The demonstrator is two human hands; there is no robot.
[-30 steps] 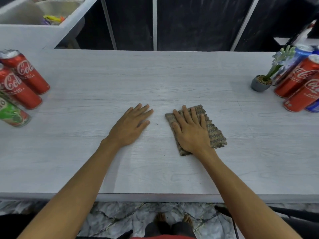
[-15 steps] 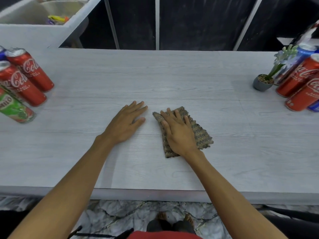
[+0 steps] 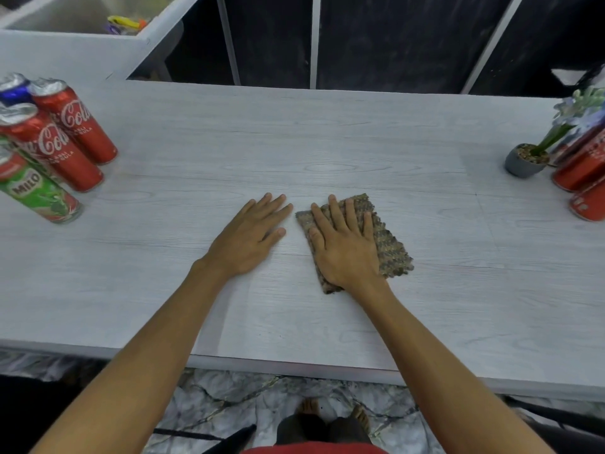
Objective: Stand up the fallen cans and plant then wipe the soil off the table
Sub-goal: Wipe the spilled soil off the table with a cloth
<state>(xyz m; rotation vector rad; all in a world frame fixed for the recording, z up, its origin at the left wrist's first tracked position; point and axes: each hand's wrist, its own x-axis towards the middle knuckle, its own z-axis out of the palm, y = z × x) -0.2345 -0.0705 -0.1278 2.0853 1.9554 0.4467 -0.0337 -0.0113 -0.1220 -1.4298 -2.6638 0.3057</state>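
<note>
Right grip (image 3: 343, 247) flat, hiding much of cloth (image 3: 389, 250), right cans (image 3: 582, 165) cropped

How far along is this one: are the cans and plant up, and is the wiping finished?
Standing up looks done: the cans on the left and right are upright, as is the potted plant. In hand: the right hand lies flat on the cloth, the left hand flat on the table. No soil shows on the table, so little seems left.

Marble-patterned floor (image 3: 229, 388); white bin (image 3: 82, 50) holding yellow item (image 3: 123, 21).
</note>
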